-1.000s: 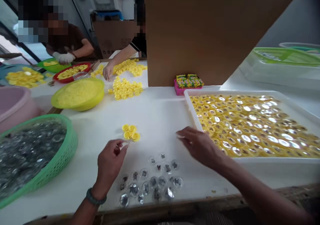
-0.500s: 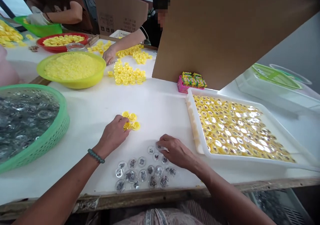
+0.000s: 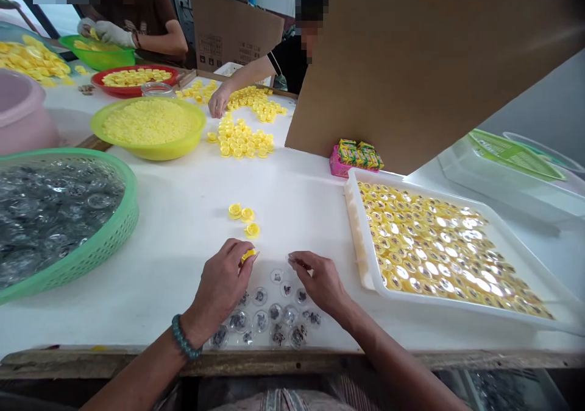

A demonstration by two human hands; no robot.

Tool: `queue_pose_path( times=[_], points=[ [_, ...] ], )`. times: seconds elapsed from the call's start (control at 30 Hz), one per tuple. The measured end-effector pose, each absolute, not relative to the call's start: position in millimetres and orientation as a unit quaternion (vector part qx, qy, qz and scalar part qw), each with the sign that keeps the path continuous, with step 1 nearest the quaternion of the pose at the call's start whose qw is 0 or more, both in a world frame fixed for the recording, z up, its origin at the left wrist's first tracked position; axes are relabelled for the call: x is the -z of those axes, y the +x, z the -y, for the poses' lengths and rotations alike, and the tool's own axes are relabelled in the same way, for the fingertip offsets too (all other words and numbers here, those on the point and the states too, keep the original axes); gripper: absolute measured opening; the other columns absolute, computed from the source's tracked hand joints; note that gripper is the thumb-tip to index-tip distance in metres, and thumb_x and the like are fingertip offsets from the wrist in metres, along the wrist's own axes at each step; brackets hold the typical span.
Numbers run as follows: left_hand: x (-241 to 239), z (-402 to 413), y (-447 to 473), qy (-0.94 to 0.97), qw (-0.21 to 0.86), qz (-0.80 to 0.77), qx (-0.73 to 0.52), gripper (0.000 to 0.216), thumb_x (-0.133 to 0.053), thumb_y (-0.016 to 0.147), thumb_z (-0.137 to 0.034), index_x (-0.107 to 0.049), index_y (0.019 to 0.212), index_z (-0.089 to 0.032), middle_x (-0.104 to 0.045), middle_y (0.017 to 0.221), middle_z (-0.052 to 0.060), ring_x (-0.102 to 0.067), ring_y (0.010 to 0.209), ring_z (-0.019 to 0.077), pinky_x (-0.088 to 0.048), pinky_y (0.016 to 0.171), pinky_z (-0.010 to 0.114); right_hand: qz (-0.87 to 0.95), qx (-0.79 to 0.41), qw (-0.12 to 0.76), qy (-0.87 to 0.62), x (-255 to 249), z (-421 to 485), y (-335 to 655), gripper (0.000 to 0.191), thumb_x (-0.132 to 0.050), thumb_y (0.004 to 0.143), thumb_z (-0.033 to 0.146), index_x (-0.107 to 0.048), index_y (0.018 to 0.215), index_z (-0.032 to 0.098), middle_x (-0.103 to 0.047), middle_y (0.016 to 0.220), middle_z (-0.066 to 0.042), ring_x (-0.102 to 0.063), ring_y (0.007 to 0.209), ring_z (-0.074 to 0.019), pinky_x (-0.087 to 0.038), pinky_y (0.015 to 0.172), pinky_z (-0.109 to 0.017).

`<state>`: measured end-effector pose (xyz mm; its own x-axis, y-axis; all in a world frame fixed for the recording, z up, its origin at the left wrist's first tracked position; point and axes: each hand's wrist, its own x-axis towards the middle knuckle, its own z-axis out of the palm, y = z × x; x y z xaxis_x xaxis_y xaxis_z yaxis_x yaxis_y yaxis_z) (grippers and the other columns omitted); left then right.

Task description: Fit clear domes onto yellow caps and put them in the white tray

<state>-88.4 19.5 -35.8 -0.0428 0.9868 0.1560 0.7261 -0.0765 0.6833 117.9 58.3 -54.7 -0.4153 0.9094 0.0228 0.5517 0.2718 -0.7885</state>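
A small round yellow cap (image 3: 247, 256) is pinched between the thumb and fingers of my left hand (image 3: 223, 283), just above the table. Across a short gap, my right hand (image 3: 320, 277) pinches a clear round cover (image 3: 291, 259), mostly hidden by the fingertips. Several clear covers with dark printed figures (image 3: 261, 321) lie below and between my hands, some hidden behind the left one. Beyond my left hand, 3 loose yellow caps (image 3: 247, 215) rest on the white table (image 3: 192, 216).
At right stands a white tray (image 3: 361, 240) of yellow pieces under clear covers. A green basket (image 3: 130, 216) of clear covers is at left, with a yellow basin (image 3: 194, 132) behind. A pink box (image 3: 340, 166) sits by a cardboard sheet (image 3: 388, 64). A co-worker's hand (image 3: 219, 101) touches caps.
My left hand has picked a yellow cap from the small group and drawn it nearer. My right hand has lifted a clear cover from the table. The view has shifted slightly left.
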Motion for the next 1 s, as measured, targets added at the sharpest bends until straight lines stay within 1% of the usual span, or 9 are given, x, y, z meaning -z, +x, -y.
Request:
queue_pose_path(
  times=[0.1,0.2,0.4,0.5,0.6,0.67,0.73,0.9,1.0],
  points=[
    [32.7,-15.1,-79.7,0.574,0.381,-0.624,-0.369,0.023,-0.05,0.083,-0.036,-0.066,0.091,-0.02,-0.064,0.079,0.002,-0.056,0.067,0.0152,-0.044,0.062,0.026,0.568,-0.584,0.344,-0.468,44.9,-53.2,101.3,0.024,-0.062,0.079,0.029,-0.057,0.1,0.019,-0.067,0.077,-0.003,-0.061,0.068,-0.0148,-0.048,0.062,-0.027],
    [33.8,-13.0,-75.2,0.461,0.513,-0.598,-0.408,0.029,-0.057,0.078,-0.043,-0.069,0.09,-0.019,-0.062,0.065,0.001,-0.051,0.06,0.0136,-0.042,0.055,0.024,0.481,-0.668,0.38,-0.423,37.8,-47.7,84.3,0.032,-0.068,0.074,0.03,-0.058,0.103,0.02,-0.067,0.074,-0.001,-0.06,0.065,-0.0129,-0.048,0.062,-0.025],
    [38.9,-10.7,-84.8,0.396,0.528,-0.606,-0.445,0.026,-0.066,0.071,-0.04,-0.07,0.084,-0.018,-0.064,0.067,0.001,-0.048,0.058,0.0116,-0.041,0.055,0.022,0.526,-0.644,0.371,-0.413,41.9,-41.1,70.3,0.027,-0.066,0.075,0.024,-0.064,0.102,0.022,-0.066,0.076,0.0,-0.061,0.069,-0.0124,-0.049,0.065,-0.025],
    [41.6,-9.8,-90.7,0.388,0.542,-0.598,-0.445,0.023,-0.066,0.071,-0.039,-0.069,0.081,-0.017,-0.064,0.069,0.002,-0.051,0.06,0.0119,-0.042,0.056,0.022,0.631,-0.538,0.361,-0.427,45.2,-38.5,67.6,0.031,-0.065,0.075,0.02,-0.064,0.106,0.025,-0.067,0.082,0.0,-0.061,0.073,-0.0136,-0.049,0.069,-0.026],
    [44.7,-10.0,-94.3,0.392,0.541,-0.586,-0.459,0.023,-0.067,0.071,-0.036,-0.068,0.085,-0.018,-0.067,0.079,0.003,-0.057,0.071,0.015,-0.045,0.067,0.025,0.722,-0.429,0.348,-0.416,46.5,-36.3,62.0,0.031,-0.063,0.078,0.017,-0.064,0.107,0.026,-0.067,0.086,-0.001,-0.061,0.075,-0.0142,-0.049,0.07,-0.027],
    [45.0,-10.6,-96.2,0.392,0.545,-0.573,-0.47,0.023,-0.068,0.07,-0.034,-0.067,0.086,-0.017,-0.068,0.081,0.004,-0.059,0.075,0.0165,-0.047,0.071,0.027,0.744,-0.406,0.341,-0.406,47.1,-35.2,56.5,0.032,-0.061,0.078,0.015,-0.064,0.109,0.026,-0.067,0.087,-0.002,-0.061,0.075,-0.0142,-0.049,0.07,-0.027],
    [42.7,-10.9,-98.4,0.392,0.549,-0.562,-0.478,0.021,-0.067,0.071,-0.034,-0.066,0.083,-0.017,-0.068,0.079,0.004,-0.059,0.074,0.017,-0.047,0.071,0.027,0.726,-0.426,0.348,-0.413,47.5,-34.4,50.8,0.032,-0.062,0.078,0.015,-0.064,0.108,0.026,-0.068,0.086,-0.001,-0.061,0.074,-0.0142,-0.049,0.07,-0.027],
    [33.2,-7.1,-106.5,0.397,0.532,-0.582,-0.469,0.021,-0.068,0.07,-0.036,-0.068,0.078,-0.017,-0.069,0.078,0.004,-0.06,0.075,0.0176,-0.047,0.071,0.027,0.566,-0.587,0.372,-0.444,42.5,-35.0,42.2,0.022,-0.068,0.072,0.018,-0.067,0.093,0.023,-0.067,0.075,0.001,-0.059,0.069,-0.0128,-0.049,0.065,-0.025],
    [31.0,-2.9,-111.5,0.393,0.535,-0.58,-0.472,0.021,-0.069,0.069,-0.037,-0.069,0.076,-0.017,-0.069,0.076,0.003,-0.06,0.073,0.0168,-0.047,0.07,0.026,0.504,-0.644,0.376,-0.436,35.8,-37.0,41.0,0.022,-0.072,0.068,0.018,-0.068,0.09,0.021,-0.064,0.07,0.002,-0.057,0.064,-0.0109,-0.049,0.062,-0.024]
  ],
)
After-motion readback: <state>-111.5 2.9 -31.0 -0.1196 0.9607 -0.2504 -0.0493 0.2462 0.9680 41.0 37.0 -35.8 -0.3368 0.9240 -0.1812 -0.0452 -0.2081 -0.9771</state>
